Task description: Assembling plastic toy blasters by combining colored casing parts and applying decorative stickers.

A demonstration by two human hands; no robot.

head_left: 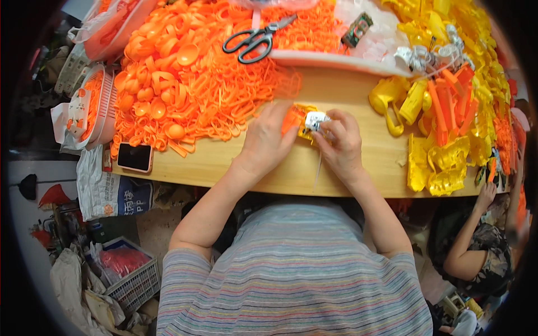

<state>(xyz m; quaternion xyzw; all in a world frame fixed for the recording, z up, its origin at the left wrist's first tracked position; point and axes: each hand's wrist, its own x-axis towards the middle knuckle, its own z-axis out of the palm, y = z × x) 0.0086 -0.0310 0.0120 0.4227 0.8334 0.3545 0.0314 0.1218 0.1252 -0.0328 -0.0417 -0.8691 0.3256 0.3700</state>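
Note:
Above the table's middle my two hands meet. My left hand (265,137) is closed on an orange and yellow plastic piece (292,119), partly hidden by its fingers. Between thumb and fingers my right hand (343,143) pinches a small white and silver part (315,120) against that piece's right end. A thin pale strip or wire (319,168) hangs below the part. Black-handled scissors (258,40) rest farther off, on the orange heap and the edge of a white tray.
Orange plastic loops and spoon-like pieces (179,84) heap up at the left, beside a phone (134,157) and a pink basket (103,112). Yellow shells (448,162), orange bars (445,106) and silver parts (420,57) lie right. Another person's arm (469,246) shows at far right.

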